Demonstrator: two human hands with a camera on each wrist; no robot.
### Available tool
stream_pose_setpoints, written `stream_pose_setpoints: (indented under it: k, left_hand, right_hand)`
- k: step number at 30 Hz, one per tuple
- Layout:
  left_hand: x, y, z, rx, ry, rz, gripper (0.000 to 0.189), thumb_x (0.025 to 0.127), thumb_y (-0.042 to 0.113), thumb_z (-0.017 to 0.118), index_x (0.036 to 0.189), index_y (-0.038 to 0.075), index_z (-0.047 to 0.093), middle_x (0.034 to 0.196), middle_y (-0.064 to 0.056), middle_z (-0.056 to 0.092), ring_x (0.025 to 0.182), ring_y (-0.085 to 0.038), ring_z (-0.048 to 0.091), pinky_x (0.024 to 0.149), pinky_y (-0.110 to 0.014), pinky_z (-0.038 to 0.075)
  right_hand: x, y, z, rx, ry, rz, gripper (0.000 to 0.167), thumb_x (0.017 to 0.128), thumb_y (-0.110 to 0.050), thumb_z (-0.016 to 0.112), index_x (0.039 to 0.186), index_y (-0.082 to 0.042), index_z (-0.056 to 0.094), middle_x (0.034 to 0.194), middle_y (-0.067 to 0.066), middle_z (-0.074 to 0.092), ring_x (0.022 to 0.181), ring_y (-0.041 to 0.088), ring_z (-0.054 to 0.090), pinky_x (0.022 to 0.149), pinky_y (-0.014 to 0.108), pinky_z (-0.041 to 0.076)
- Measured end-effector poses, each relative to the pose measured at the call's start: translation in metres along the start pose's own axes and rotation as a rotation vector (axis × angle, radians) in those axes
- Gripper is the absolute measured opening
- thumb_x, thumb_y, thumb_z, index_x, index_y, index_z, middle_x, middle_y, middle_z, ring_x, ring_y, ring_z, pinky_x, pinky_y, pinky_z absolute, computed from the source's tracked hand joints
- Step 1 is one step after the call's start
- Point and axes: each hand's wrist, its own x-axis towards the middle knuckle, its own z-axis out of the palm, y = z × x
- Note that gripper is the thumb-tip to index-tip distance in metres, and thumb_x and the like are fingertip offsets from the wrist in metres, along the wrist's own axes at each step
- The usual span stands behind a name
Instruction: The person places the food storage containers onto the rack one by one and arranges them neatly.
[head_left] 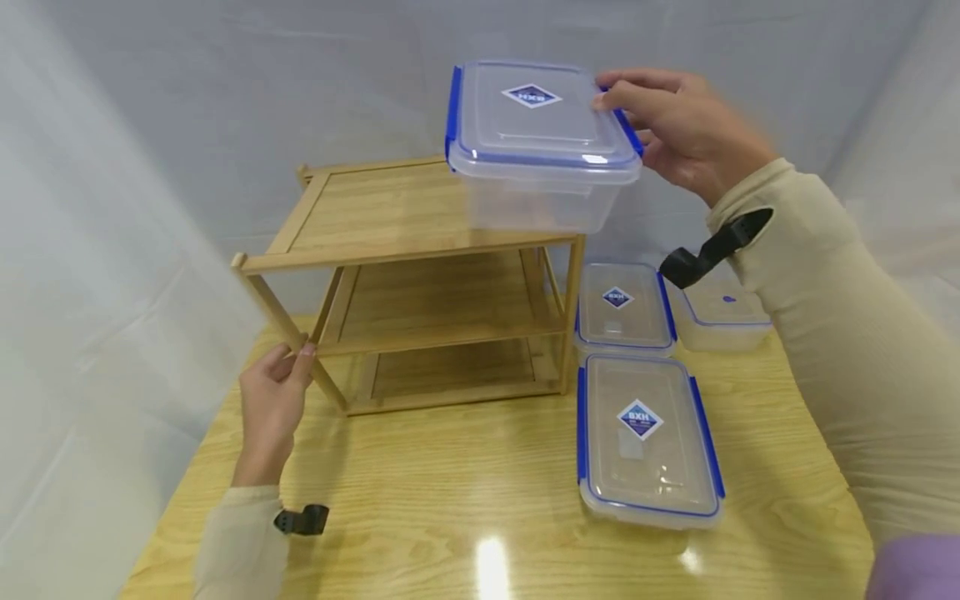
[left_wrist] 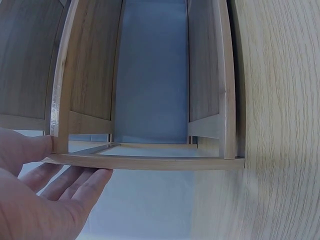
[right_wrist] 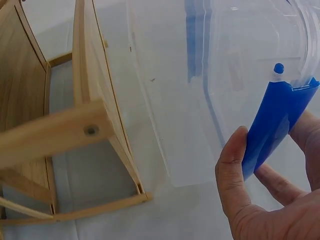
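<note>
My right hand (head_left: 686, 125) grips a clear plastic food container (head_left: 543, 150) by its right side, fingers at the blue latch (right_wrist: 280, 120). The container overlaps the right end of the top shelf in the head view; in the right wrist view its base hangs beside the rack's wooden frame. A three-tier wooden shelf rack (head_left: 390, 208) stands on the table. At the rack's left front leg (head_left: 277, 308), my left hand (head_left: 273, 400) pinches the wood at middle-shelf height. The left wrist view shows the thumb (left_wrist: 30, 147) on one side of the post and the fingers beneath.
Right of the rack, two lidded containers with blue latches lie on the table, a nearer one (head_left: 648, 450) and one behind it (head_left: 626, 308). Another container (head_left: 723, 312) sits further right, partly behind my right sleeve. A pale curtain (head_left: 150, 125) hangs behind. Something purple (head_left: 915, 567) shows at the lower right corner.
</note>
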Motion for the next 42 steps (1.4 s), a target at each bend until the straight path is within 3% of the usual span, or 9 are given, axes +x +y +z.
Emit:
stream_pose_setpoints:
  k: [9,15,22,31,42]
  left_hand:
    - [0.0,0.0,-0.001,-0.021,0.005,-0.006,0.052,0.106,0.036,0.054,0.148,0.007,0.051,0.142,-0.021,0.056,0.129,-0.036,0.057,0.108,-0.048,0.047]
    - [-0.002,0.0,-0.001,-0.018,0.02,-0.003,0.051,0.106,0.037,0.054,0.148,0.007,0.052,0.141,-0.019,0.058,0.128,-0.032,0.058,0.107,-0.042,0.049]
    - [-0.003,-0.001,0.0,-0.018,0.032,0.004,0.047,0.106,0.035,0.056,0.144,0.009,0.056,0.139,-0.018,0.06,0.127,-0.033,0.059,0.106,-0.043,0.05]
    - [-0.008,0.001,0.004,-0.006,0.031,-0.006,0.049,0.105,0.039,0.057,0.146,0.011,0.055,0.138,-0.018,0.06,0.126,-0.033,0.06,0.108,-0.046,0.049]
    - [-0.007,0.004,0.012,-0.026,0.017,0.015,0.046,0.104,0.036,0.059,0.14,0.008,0.06,0.135,-0.021,0.062,0.123,-0.038,0.061,0.111,-0.054,0.045]
  right_hand:
    - [0.018,0.011,0.046,-0.066,-0.037,0.004,0.046,0.089,-0.011,0.081,0.132,-0.015,0.064,0.133,0.008,0.057,0.12,0.027,0.059,0.096,0.035,0.058]
    - [0.027,0.015,0.077,-0.104,-0.077,0.001,0.045,0.092,-0.012,0.078,0.135,-0.015,0.062,0.131,0.01,0.06,0.117,0.028,0.062,0.092,0.033,0.06]
    - [0.038,0.019,0.106,-0.06,-0.102,0.031,0.045,0.09,-0.006,0.078,0.132,-0.014,0.064,0.124,0.011,0.064,0.108,0.028,0.066,0.087,0.033,0.062]
    - [0.053,0.024,0.131,0.005,-0.083,0.083,0.047,0.087,0.0,0.077,0.131,-0.013,0.065,0.114,0.011,0.067,0.093,0.025,0.069,0.082,0.032,0.063]
    - [0.06,0.027,0.139,0.0,-0.071,0.123,0.041,0.088,0.002,0.076,0.126,-0.012,0.067,0.116,0.01,0.069,0.095,0.024,0.07,0.082,0.031,0.063]
